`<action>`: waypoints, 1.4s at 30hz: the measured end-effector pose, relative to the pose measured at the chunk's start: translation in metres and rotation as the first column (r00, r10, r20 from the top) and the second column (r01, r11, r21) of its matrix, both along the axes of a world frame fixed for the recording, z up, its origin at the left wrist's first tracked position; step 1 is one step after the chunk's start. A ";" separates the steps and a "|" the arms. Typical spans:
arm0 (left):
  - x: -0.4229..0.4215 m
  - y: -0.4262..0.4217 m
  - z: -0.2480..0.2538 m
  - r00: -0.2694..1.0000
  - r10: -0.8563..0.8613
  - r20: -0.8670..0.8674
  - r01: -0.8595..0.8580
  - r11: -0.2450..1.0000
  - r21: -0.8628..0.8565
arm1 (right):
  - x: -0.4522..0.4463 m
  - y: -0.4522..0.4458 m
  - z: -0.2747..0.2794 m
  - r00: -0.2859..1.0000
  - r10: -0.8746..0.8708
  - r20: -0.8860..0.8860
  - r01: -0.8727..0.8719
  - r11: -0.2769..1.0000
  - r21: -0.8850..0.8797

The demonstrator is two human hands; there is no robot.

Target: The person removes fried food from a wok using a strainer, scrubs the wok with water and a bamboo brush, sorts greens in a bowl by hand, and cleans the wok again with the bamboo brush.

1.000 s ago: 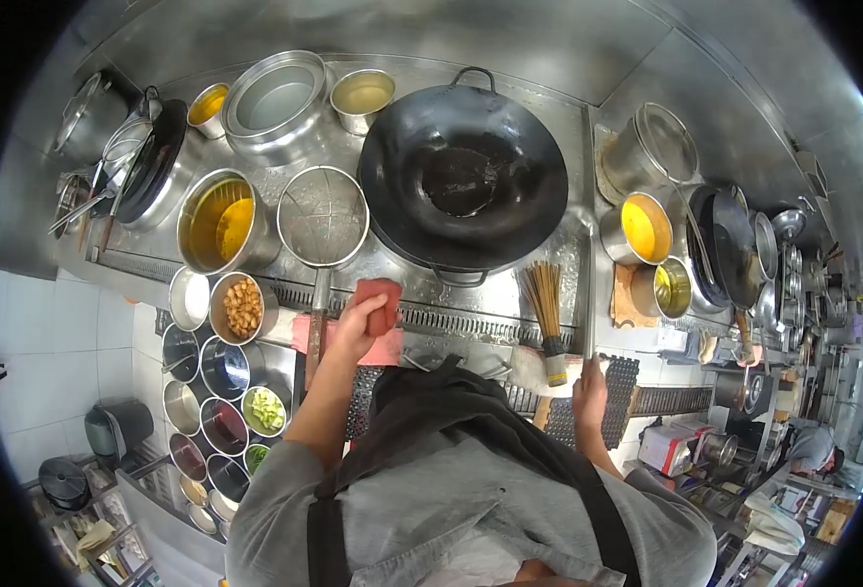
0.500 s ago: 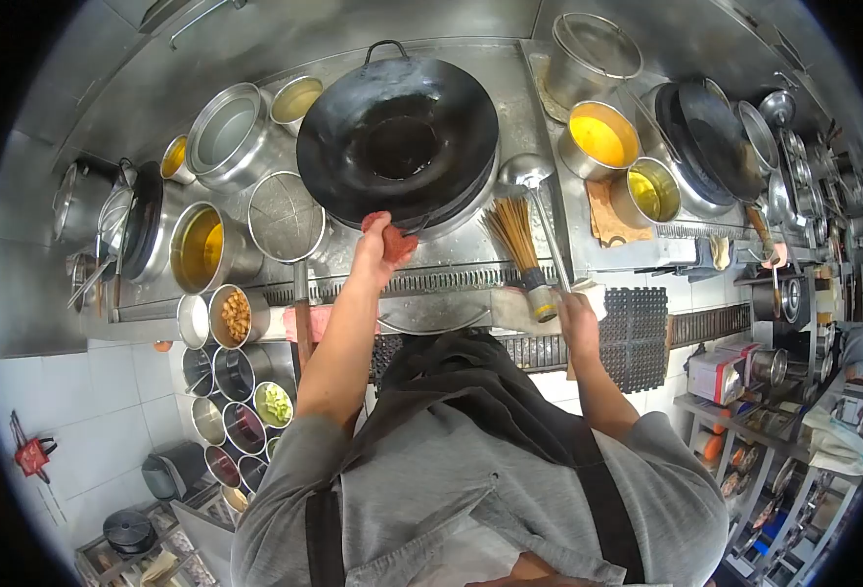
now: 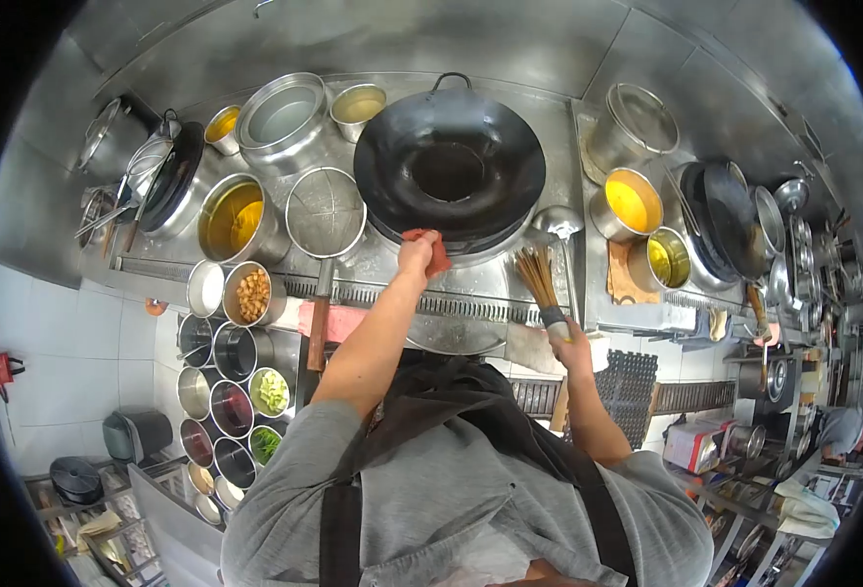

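My left hand point(image 3: 416, 256) is closed around a folded red cloth point(image 3: 439, 256) at the near rim of a large black wok point(image 3: 448, 171). The wok sits level on the stove, with only a dark sheen inside and its loop handle at the far side. To the right, my right hand point(image 3: 574, 350) wraps the dark, banded handle of a bamboo wok brush point(image 3: 539, 278), whose bristles point away from me toward the wok. A steel ladle point(image 3: 559, 223) rests just beyond the brush, its handle running down close to my right hand.
A round strainer point(image 3: 326, 213) lies left of the wok, beside a pot of yellow oil point(image 3: 233, 218). Below stand several ingredient tins, one with fried brown cubes point(image 3: 253, 296). Rightward are an orange-yellow liquid pot point(image 3: 629, 205) and a second wok point(image 3: 734, 220).
The view has shifted, so the stove appears lower and further right. My right hand has moved from the ladle's handle end to the brush handle. My left hand stays at the wok's rim.
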State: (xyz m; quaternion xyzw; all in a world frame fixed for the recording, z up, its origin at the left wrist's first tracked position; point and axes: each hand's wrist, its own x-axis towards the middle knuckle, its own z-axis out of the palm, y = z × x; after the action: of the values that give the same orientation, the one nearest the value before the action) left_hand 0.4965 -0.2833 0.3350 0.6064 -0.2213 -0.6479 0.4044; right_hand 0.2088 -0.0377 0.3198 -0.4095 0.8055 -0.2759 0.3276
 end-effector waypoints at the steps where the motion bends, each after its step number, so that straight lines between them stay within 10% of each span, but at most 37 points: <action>1: 0.005 -0.003 -0.008 0.987 -0.097 -0.131 0.103 0.994 0.040 | 0.000 0.004 0.003 0.988 -0.064 0.142 0.069 0.997 -0.030; 4: -0.002 0.017 0.018 0.949 -0.135 -0.286 0.169 0.981 0.097 | 0.016 0.019 0.049 0.832 -0.257 0.492 0.289 0.957 0.012; 12: -0.014 0.017 0.021 0.953 0.180 -0.242 -0.184 0.983 0.008 | 0.081 0.021 0.148 0.801 -0.261 0.539 0.446 0.860 -0.246; 18: 0.051 -0.020 -0.012 0.993 0.117 -0.011 -0.117 0.980 -0.161 | 0.058 -0.113 0.167 0.972 0.231 -0.051 -0.235 0.914 -0.331; 21: 0.070 -0.028 -0.001 0.993 -0.033 -0.110 0.020 0.993 -0.114 | 0.056 -0.211 0.163 0.723 0.505 -0.472 -0.597 0.800 -0.059; 26: 0.076 -0.040 -0.037 0.984 -0.156 -0.088 0.128 0.958 -0.258 | 0.085 -0.367 0.150 0.572 0.375 -0.730 -0.515 0.856 0.036; 32: 0.074 -0.041 -0.053 0.987 -0.148 -0.062 0.126 0.953 -0.274 | 0.166 -0.361 0.131 0.825 0.449 -0.342 -0.527 0.831 -0.181; 37: 0.074 -0.037 -0.046 0.980 -0.181 0.082 0.196 0.949 -0.247 | 0.095 -0.288 0.171 0.727 0.638 -0.255 -0.600 0.770 0.215; 42: 0.078 -0.037 -0.030 0.985 -0.174 0.012 0.173 0.965 -0.199 | 0.043 -0.332 0.156 0.640 0.266 -0.721 -0.404 0.914 -0.021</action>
State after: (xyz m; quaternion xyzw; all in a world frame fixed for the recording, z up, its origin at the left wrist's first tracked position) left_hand 0.5749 -0.3202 0.3048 0.5395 -0.3363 -0.6568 0.4055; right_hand 0.2515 -0.3693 0.4758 -0.6537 0.7495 -0.1045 0.0022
